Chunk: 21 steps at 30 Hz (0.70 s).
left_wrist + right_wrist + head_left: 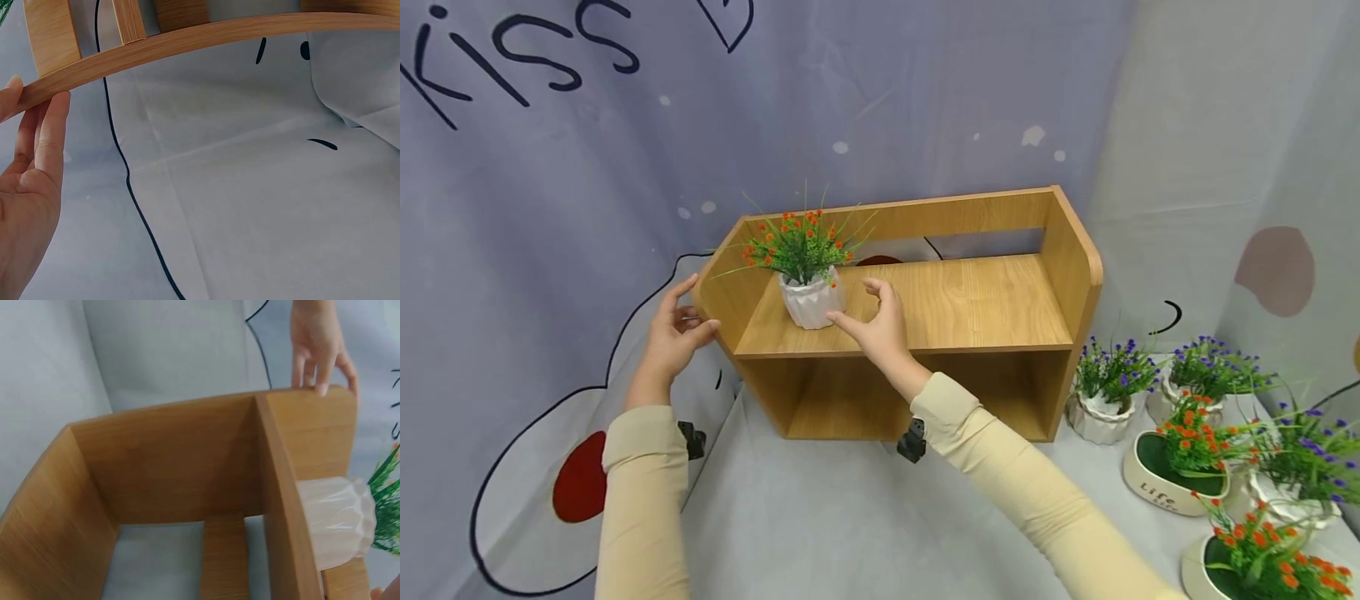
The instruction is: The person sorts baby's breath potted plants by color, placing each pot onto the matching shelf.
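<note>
A two-tier wooden shelf [970, 304] stands against the curtain. On the left of its upper board sits a white ribbed pot [811, 302] with an orange-flowered artificial plant [801, 248]. My left hand [668, 340] grips the edge of the shelf's left side panel, thumb on one face and fingers on the other, as the left wrist view also shows. Just right of the pot is my right hand [883, 333], its thumb and fingers spread in a loose curve with nothing between them. The thumb tip is close by the pot's lower side.
At the right of the shelf, several potted artificial plants stand on the grey cloth [865, 517]: purple-flowered ones in white pots [1101, 419], and orange-flowered ones in oval cream pots [1172, 492]. The shelf's right side panel [1071, 267] rises between them and the upper board.
</note>
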Each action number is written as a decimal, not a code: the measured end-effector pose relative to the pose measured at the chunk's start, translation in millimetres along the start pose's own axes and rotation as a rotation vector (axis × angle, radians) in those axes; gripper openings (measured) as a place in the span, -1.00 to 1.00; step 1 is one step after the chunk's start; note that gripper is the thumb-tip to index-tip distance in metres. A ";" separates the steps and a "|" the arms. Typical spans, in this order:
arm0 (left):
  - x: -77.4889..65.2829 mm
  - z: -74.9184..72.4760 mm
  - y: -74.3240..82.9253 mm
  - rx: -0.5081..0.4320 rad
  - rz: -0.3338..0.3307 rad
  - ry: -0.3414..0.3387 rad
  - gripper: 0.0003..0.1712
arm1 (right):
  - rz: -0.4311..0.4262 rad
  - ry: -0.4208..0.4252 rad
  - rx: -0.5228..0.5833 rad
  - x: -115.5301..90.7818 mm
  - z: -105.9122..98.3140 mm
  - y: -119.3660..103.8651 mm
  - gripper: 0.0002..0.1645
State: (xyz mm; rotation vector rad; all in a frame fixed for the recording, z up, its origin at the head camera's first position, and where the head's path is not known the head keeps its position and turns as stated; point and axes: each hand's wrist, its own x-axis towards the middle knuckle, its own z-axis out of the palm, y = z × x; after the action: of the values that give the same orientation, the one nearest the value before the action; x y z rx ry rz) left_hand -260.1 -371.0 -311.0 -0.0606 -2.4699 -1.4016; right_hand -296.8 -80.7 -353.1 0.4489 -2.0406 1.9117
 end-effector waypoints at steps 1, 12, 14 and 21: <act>-0.2 0.6 -0.1 -0.001 -0.001 0.000 -0.12 | -0.007 0.001 0.005 -3.0 -2.7 -0.9 -0.21; -4.4 1.3 -2.5 -0.001 -0.024 -0.006 -0.10 | -0.039 0.004 0.004 -45.1 -25.9 -4.0 -0.23; -5.6 1.5 -2.0 -0.001 -0.030 0.005 -0.10 | -0.050 -0.008 0.001 -52.1 -30.1 -2.8 -0.24; -3.0 3.8 3.2 0.010 -0.004 0.018 -0.12 | -0.040 -0.032 -0.023 -73.3 -50.5 0.9 -0.20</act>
State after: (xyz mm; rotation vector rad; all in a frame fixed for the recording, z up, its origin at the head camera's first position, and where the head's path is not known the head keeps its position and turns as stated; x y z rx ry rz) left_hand -257.5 -365.7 -311.0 -0.0404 -2.4643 -1.3853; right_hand -230.4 -29.0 -382.1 0.5145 -2.0553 1.8681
